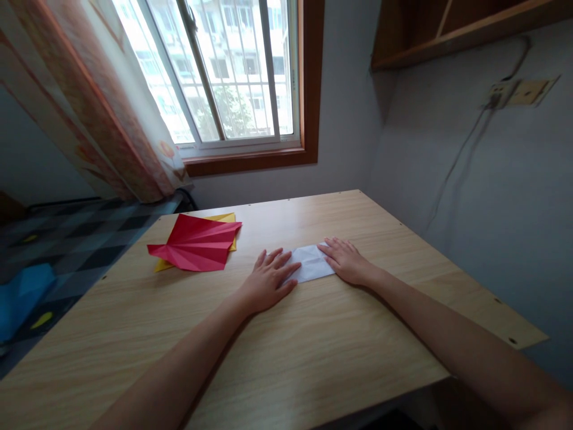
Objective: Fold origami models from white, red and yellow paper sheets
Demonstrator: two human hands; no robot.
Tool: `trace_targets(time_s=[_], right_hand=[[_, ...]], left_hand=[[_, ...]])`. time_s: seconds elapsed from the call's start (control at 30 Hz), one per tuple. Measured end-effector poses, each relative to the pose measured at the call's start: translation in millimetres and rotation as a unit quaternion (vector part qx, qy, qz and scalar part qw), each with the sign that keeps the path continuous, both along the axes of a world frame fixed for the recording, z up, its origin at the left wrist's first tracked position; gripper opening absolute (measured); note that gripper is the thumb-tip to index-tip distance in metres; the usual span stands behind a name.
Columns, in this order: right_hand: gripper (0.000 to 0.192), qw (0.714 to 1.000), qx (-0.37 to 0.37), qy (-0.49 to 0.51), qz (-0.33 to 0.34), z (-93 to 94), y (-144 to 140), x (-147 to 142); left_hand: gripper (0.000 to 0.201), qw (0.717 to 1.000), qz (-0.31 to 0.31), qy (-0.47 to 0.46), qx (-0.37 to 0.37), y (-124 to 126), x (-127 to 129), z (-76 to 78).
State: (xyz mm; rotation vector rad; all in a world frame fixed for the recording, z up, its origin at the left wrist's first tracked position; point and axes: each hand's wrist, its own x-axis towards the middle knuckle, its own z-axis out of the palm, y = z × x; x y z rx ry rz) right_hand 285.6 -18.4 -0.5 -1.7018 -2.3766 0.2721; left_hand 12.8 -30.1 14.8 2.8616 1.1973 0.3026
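Note:
A folded white sheet of paper (308, 264) lies flat on the wooden table (286, 352), with crease lines across its middle. On its left end rests my left hand (272, 279), fingers spread and stretched out, palm down. My right hand (344, 260) lies flat over the right end, its fingertips pointing toward the left hand. Both hands press on the paper from above without gripping it. The two ends of the sheet are partly hidden under the hands.
Left of my hands, a creased red paper (201, 242) lies on top of a yellow paper (232, 239). Beyond the table's left edge, a blue folded paper (27, 292) sits on a checked cloth (85, 254). A window (233, 77) and a curtain (116, 107) are behind.

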Motion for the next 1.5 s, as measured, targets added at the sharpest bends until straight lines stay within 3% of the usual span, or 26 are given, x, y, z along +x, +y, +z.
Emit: trace_targets(time_s=[0.33,0.73,0.93,1.13,1.5], right_hand=[[0.037,0.996,0.064,0.06,0.011,4.0,3,5],[0.02,0.987,0.113,0.111,0.039,5.8,6,6],[0.034,0.984,0.103,0.129,0.066,9.5,4,6],[0.033,0.98,0.109,0.144,0.083,14.1,3,9],[0.03,0.978,0.116,0.141,0.101,12.7,4,9]], left_hand=[[0.033,0.994,-0.071,-0.058,0.059,0,5,5.5],[0.03,0.994,-0.016,-0.079,0.079,6,6,-2.3],[0.035,0.996,0.004,-0.073,0.056,4,7,-0.8],[0.051,0.999,0.034,-0.025,0.023,2,9,3.5],[0.042,0.995,0.022,-0.091,0.022,5,7,2.5]])
